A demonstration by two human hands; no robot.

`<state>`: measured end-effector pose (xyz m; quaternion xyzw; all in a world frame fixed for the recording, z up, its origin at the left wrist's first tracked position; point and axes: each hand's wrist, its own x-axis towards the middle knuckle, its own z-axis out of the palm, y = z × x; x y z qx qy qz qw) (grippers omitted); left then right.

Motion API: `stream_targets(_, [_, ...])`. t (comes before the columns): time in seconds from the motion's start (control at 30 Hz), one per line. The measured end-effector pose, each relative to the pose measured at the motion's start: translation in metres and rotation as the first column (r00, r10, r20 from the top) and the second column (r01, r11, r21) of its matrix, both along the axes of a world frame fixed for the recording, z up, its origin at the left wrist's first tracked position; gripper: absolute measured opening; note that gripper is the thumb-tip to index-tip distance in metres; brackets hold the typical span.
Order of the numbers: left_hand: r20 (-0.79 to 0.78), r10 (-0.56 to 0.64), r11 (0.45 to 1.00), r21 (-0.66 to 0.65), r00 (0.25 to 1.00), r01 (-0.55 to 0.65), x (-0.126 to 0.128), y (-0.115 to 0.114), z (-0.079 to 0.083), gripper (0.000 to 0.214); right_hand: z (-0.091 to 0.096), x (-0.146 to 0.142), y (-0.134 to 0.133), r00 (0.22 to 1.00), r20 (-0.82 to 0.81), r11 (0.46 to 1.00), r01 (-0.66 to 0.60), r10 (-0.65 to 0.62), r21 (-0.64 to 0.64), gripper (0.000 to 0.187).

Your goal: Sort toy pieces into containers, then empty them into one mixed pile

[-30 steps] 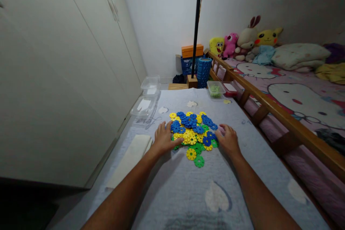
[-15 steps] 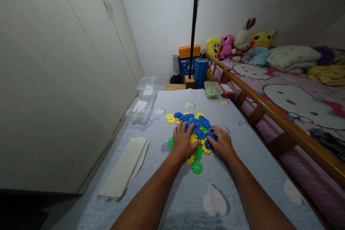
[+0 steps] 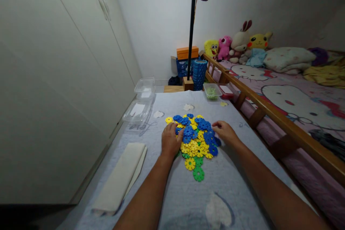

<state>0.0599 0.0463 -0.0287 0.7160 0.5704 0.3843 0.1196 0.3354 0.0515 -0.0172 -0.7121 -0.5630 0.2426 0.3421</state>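
A loose pile of notched plastic snowflake discs lies mid-table, with blue discs (image 3: 188, 131) mostly at the top and right, yellow discs (image 3: 192, 147) lower down and green discs (image 3: 198, 174) at the near end. My left hand (image 3: 170, 140) rests against the pile's left side, thumb apart from the fingers and touching blue discs; it grips none that I can see. At the upper right edge is my right hand (image 3: 225, 132), its fingers loosely bent beside the blue discs and nothing visible in them.
On the cloth-covered table lie a folded beige cloth (image 3: 121, 178) at left and clear plastic boxes (image 3: 137, 110) behind it. A tub of green pieces (image 3: 212, 92) and a red box (image 3: 225, 91) stand at the far right. A wooden bed rail (image 3: 250, 102) runs along the right side.
My hands have moved apart, the left one outward to the left and the right one off the pile's top to its edge. More of the discs show, and the pile looks more spread.
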Motion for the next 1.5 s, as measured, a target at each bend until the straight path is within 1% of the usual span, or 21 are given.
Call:
stream_targets(0.07, [-0.029,-0.003,0.999,-0.051,1.000,0.001,-0.003,0.003,-0.004,0.030,0.009,0.003,0.025,0.975,-0.214,0.998,0.060,-0.055,0.015,0.014])
stream_targets(0.1, [-0.037,-0.003,0.997,-0.072,0.999,0.001,-0.004,0.004,-0.005,0.029,0.013,0.003,0.038,0.936,-0.334,0.993,0.122,-0.110,0.012,0.015])
stream_targets(0.13, [-0.040,-0.003,0.996,-0.089,0.999,0.000,-0.005,0.004,-0.006,0.028,0.016,0.002,0.051,0.874,-0.453,0.982,0.188,-0.176,-0.020,0.017])
stream_targets(0.17, [-0.038,-0.004,0.995,-0.101,0.999,0.000,-0.005,0.004,-0.006,0.027,0.019,0.001,0.064,0.843,-0.500,0.978,0.206,-0.197,-0.039,0.020])
stream_targets(0.33, [0.006,-0.012,0.992,-0.127,1.000,0.013,-0.007,0.004,-0.006,0.021,0.027,-0.005,0.123,0.716,-0.651,0.959,0.275,-0.254,-0.071,0.027])
stream_targets(0.47, [0.045,-0.003,0.992,-0.127,0.999,0.009,-0.008,0.005,-0.005,0.019,0.029,-0.006,0.154,0.587,-0.756,0.941,0.319,-0.291,-0.115,0.035])
stream_targets(0.57, [0.051,0.005,0.990,-0.143,0.999,0.003,-0.008,0.004,-0.004,0.019,0.031,-0.006,0.170,0.496,-0.811,0.928,0.343,-0.310,-0.145,0.038])
stream_targets(0.63, [0.046,0.007,0.989,-0.150,0.999,-0.001,-0.008,0.003,-0.003,0.019,0.032,-0.005,0.177,0.452,-0.835,0.924,0.347,-0.315,-0.161,0.038])
stream_targets(0.7, [0.041,0.008,0.988,-0.154,0.999,-0.001,-0.007,0.002,-0.001,0.019,0.032,-0.004,0.181,0.424,-0.848,0.923,0.344,-0.317,-0.172,0.034])
stream_targets(0.77, [0.041,0.011,0.987,-0.159,0.999,-0.005,-0.007,0.002,-0.001,0.018,0.034,-0.004,0.181,0.413,-0.855,0.924,0.340,-0.314,-0.175,0.029])
stream_targets(0.87, [0.045,0.013,0.987,-0.159,0.999,-0.005,-0.007,0.002,-0.001,0.018,0.035,-0.005,0.173,0.421,-0.857,0.929,0.335,-0.296,-0.156,0.023])
stream_targets(0.97, [0.049,0.006,0.988,-0.154,0.999,0.002,-0.008,0.002,-0.002,0.018,0.037,-0.008,0.154,0.437,-0.856,0.933,0.334,-0.277,-0.131,0.020])
stream_targets(1.07, [0.051,0.002,0.988,-0.155,0.999,0.006,-0.008,0.003,-0.003,0.018,0.036,-0.012,0.121,0.457,-0.849,0.936,0.333,-0.266,-0.114,0.022])
stream_targets(1.17, [0.056,0.004,0.985,-0.171,0.998,0.005,-0.008,0.004,-0.003,0.018,0.034,-0.016,0.078,0.489,-0.838,0.945,0.313,-0.243,-0.092,0.025])
stream_targets(1.2, [0.056,0.005,0.984,-0.178,0.998,0.005,-0.008,0.004,-0.003,0.017,0.033,-0.018,0.062,0.523,-0.825,0.956,0.287,-0.213,-0.065,0.024])
stream_targets(1.27, [0.056,0.006,0.982,-0.190,0.998,0.004,-0.008,0.004,-0.002,0.017,0.033,-0.020,0.031,0.563,-0.810,0.973,0.227,-0.165,-0.041,0.024])
stream_targets(1.33, [0.064,0.008,0.981,-0.193,0.998,0.004,-0.008,0.004,-0.002,0.018,0.034,-0.021,0.004,0.615,-0.775,0.986,0.151,-0.146,-0.066,0.029])
stream_targets(1.4, [0.083,0.002,0.983,-0.185,0.997,0.014,-0.008,0.004,-0.001,0.018,0.037,-0.019,-0.016,0.709,-0.695,0.992,0.072,-0.122,-0.101,0.036])
stream_targets(1.43, [0.098,-0.002,0.984,-0.177,0.995,0.020,-0.009,0.004,-0.001,0.018,0.038,-0.016,-0.022,0.768,-0.633,0.994,0.047,-0.102,-0.103,0.037])
stream_targets(1.47, [0.116,-0.005,0.986,-0.167,0.993,0.025,-0.009,0.004,-0.001,0.018,0.040,-0.013,-0.025,0.832,-0.549,0.996,0.043,-0.082,-0.084,0.036])
stream_targets(1.5, [0.138,-0.007,0.987,-0.157,0.990,0.028,-0.009,0.004,-0.001,0.017,0.042,-0.010,-0.026,0.896,-0.438,0.997,0.062,-0.072,-0.037,0.033])
